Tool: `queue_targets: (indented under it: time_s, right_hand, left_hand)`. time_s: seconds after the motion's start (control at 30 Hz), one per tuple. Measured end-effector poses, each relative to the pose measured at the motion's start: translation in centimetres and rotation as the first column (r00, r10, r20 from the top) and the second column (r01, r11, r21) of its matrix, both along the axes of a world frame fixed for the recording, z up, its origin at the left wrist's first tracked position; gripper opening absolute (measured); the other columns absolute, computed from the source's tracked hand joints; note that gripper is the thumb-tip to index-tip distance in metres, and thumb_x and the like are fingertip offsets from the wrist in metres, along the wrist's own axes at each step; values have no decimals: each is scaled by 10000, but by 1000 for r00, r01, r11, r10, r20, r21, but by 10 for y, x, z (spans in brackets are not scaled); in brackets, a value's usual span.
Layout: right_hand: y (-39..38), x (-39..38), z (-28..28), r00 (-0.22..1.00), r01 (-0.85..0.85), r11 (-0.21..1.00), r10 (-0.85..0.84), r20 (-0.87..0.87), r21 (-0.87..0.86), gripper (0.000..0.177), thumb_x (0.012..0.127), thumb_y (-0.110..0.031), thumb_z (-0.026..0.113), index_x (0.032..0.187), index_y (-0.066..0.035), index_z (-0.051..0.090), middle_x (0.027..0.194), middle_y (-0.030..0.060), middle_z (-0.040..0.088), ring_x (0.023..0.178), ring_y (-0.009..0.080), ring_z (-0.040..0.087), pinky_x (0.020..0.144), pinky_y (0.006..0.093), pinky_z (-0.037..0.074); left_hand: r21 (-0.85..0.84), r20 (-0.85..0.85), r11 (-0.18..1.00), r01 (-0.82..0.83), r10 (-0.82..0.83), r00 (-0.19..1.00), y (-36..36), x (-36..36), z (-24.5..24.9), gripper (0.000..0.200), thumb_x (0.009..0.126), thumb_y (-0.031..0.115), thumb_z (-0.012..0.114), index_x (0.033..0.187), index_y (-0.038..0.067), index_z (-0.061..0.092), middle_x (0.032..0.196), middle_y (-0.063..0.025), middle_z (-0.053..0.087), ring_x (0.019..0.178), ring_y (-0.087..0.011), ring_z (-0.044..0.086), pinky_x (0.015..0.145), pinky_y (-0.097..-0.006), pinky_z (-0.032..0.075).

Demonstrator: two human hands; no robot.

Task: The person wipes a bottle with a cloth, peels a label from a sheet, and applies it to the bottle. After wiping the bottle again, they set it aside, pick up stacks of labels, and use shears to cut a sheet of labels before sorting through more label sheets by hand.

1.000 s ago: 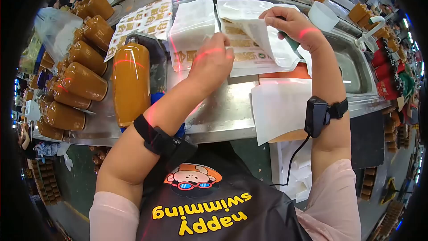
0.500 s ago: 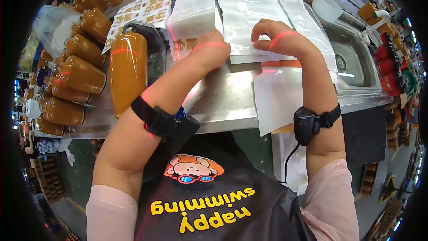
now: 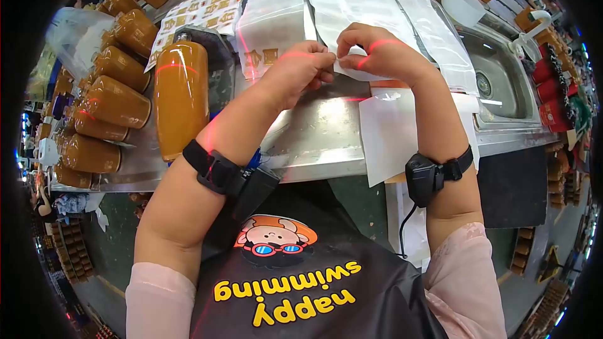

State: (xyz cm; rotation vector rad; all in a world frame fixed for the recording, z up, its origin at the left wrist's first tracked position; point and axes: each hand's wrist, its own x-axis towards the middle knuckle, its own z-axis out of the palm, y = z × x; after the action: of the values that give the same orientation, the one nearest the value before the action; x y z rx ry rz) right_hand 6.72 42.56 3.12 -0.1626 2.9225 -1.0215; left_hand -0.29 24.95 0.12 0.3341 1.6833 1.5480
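Our left hand [image 3: 295,72] and right hand [image 3: 380,56] both pinch the white sheet [image 3: 358,6] edge, maybe to peel it | worktop [image 3: 320,138], right of the big bottle [image 3: 182,100]

Across mid-frame, a steel bench [image 3: 314,138] with sink [image 3: 496,81] sunk in at right. Lying on it: amber bottles [image 3: 116,103] left, printed label sheet [image 3: 204,16] upper left, white sheets [image 3: 352,0] upper centre, white paper [image 3: 392,138] overhanging near edge.
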Motion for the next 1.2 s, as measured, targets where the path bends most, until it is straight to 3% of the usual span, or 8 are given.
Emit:
queue_targets:
  time_s: [0.27,0.77,1.07,1.2]
  right_hand:
    - [7,-6,-7,998,1,999,-3,-57,-38,101,829,-117,631,890,-37,631,971,56,602,904,202,562,827,294,437]
    - [8,-11,-6,1000,-11,999,10,-29,-49,110,807,-91,581,844,-3,634,953,52,612,857,169,566,797,266,441]
    - [12,-14,-10,999,38,982,-35,19,-185,100,799,-80,579,808,12,617,984,35,611,869,139,557,808,245,435]
    - [13,-15,-12,999,10,984,-18,-40,-180,86,799,-61,561,820,6,609,985,29,608,847,131,541,792,244,432]
  left_hand:
    - [125,-53,992,26,-20,998,2,-2,-8,150,933,202,564,942,53,567,834,-21,584,722,-98,579,617,-214,430]
    - [-7,-266,1000,-27,24,964,7,5,-4,130,916,177,534,925,57,583,824,-21,596,729,-98,571,634,-230,422]
    - [10,-184,998,-66,66,981,8,11,5,224,885,254,581,944,38,582,834,-33,593,742,-115,581,627,-251,430]
    - [-144,-261,989,-32,-7,965,8,9,4,273,840,277,612,945,27,580,854,-57,602,753,-129,591,621,-249,435]
